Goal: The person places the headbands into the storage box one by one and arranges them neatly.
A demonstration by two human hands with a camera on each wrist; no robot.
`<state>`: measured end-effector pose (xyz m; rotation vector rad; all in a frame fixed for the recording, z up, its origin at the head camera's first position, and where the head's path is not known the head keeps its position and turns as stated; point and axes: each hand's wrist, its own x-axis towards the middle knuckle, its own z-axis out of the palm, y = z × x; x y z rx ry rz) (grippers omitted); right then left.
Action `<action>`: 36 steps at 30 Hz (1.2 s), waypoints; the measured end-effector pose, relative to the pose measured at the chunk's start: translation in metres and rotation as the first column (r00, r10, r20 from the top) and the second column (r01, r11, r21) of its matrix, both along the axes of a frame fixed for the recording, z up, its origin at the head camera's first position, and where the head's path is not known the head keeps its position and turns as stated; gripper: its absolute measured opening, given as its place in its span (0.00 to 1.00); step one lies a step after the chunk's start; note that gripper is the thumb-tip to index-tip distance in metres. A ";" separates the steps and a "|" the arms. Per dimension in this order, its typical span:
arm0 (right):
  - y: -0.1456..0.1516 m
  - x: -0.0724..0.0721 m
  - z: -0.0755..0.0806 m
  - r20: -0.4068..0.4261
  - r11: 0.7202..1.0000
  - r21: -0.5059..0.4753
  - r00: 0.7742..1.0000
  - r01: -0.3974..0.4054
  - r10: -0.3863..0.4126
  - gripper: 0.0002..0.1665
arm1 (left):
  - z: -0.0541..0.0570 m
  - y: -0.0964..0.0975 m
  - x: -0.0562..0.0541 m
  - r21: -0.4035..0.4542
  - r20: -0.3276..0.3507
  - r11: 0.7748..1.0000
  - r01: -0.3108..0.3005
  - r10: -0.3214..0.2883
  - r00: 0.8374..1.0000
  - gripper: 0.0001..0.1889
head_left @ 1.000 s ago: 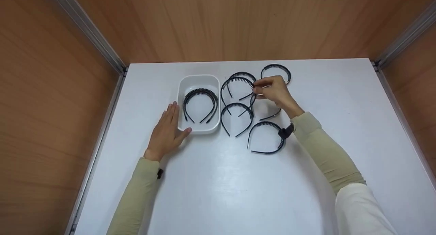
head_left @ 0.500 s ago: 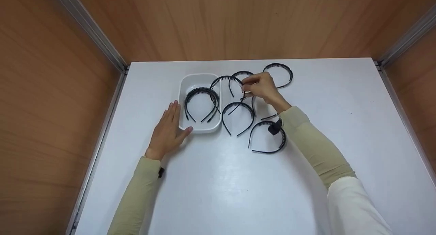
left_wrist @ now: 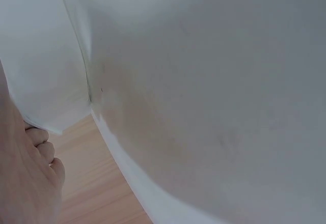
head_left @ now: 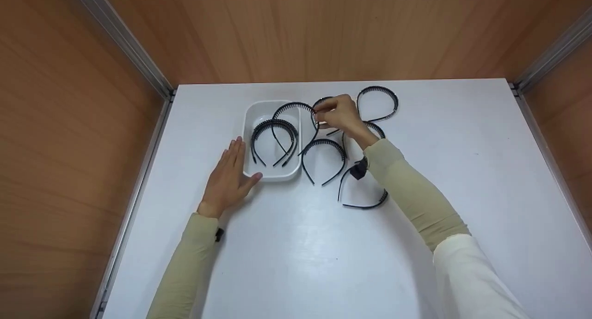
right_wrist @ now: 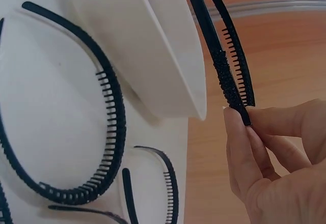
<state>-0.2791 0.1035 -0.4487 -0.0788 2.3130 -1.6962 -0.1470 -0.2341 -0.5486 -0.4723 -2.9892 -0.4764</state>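
Note:
My right hand (head_left: 340, 114) pinches a black toothed headband (head_left: 293, 105) by its side, between thumb and fingers. In the head view this headband overlaps the right part of a white plastic tub (head_left: 249, 125); the right wrist view shows it raised beside the tub wall (right_wrist: 168, 56). Inside the tub lie several black headbands (head_left: 273, 123), nested together with their tips toward me. My left hand (head_left: 225, 178) lies along the tub's left side with straight fingers, its thumb at the near corner.
Several more black headbands lie on the white table right of the tub: one close beside it (head_left: 323, 142), one at the far edge (head_left: 378, 88), one nearer me (head_left: 363, 207), partly hidden by my right wrist. Wooden panels (head_left: 323, 32) stand behind and at both sides.
My right hand has moved left with the pinched headband, from over the other headbands to the tub's right part. My left hand has stayed against the tub.

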 end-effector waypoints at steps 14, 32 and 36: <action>-0.034 -0.007 -0.007 0.034 1.000 -0.006 0.999 0.024 -0.023 0.14 | 0.003 0.000 0.000 -0.006 0.009 1.000 0.010 -0.010 1.000 0.52; -0.075 -0.005 -0.021 -0.083 0.971 0.236 0.996 0.027 -0.007 0.14 | 0.001 -0.002 0.001 -0.003 0.012 1.000 0.009 -0.009 1.000 0.53; -0.083 -0.005 -0.020 -0.111 0.955 0.294 0.994 0.028 0.005 0.15 | 0.001 -0.005 0.002 -0.008 0.011 1.000 0.005 -0.005 1.000 0.53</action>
